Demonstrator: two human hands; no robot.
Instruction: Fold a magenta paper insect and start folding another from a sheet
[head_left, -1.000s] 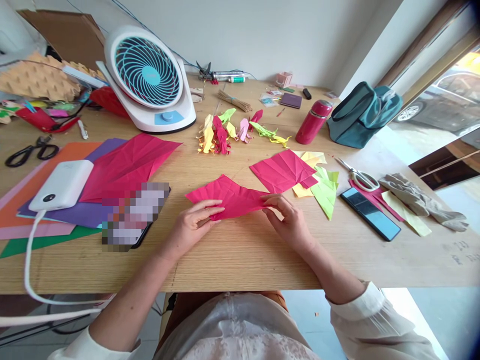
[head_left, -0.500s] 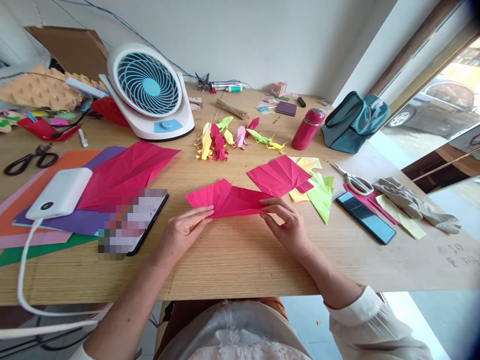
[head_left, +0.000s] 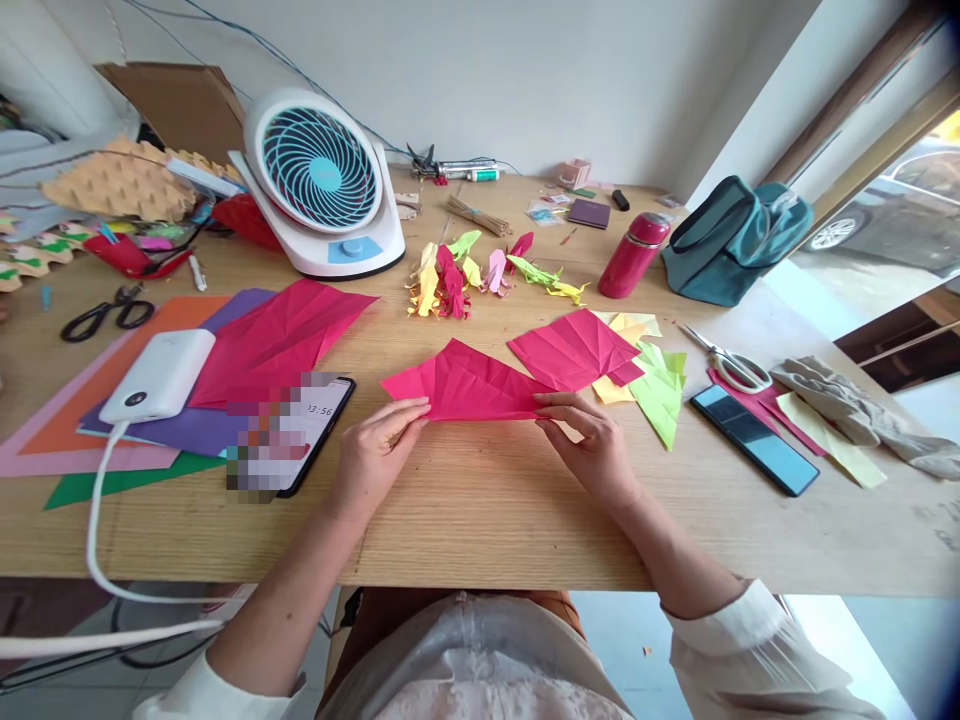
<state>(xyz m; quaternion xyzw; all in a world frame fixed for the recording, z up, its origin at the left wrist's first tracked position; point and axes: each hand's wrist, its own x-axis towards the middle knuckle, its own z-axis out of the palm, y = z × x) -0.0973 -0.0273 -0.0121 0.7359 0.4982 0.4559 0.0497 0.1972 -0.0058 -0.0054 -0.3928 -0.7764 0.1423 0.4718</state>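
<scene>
A creased pink paper sheet (head_left: 469,385) folded into a triangle lies on the wooden table (head_left: 480,520) in front of me. My left hand (head_left: 379,450) pinches its near left edge with thumb and fingers. My right hand (head_left: 589,445) pinches its near right corner, fingers closed on the paper. Another creased pink sheet (head_left: 574,348) lies just behind to the right, on yellow and green paper pieces (head_left: 660,390).
A phone (head_left: 289,435) lies left of my left hand, beside a white power bank (head_left: 159,375) on stacked coloured sheets. A second phone (head_left: 754,438), scissors (head_left: 731,365) and a cloth lie right. Folded paper figures (head_left: 465,275), a fan (head_left: 322,180), red bottle (head_left: 632,255) and teal bag (head_left: 731,240) stand behind.
The pink sheet's far flap has been folded up, so it now forms a peaked triangle. Both hands stay at its near edge. The view shifted slightly.
</scene>
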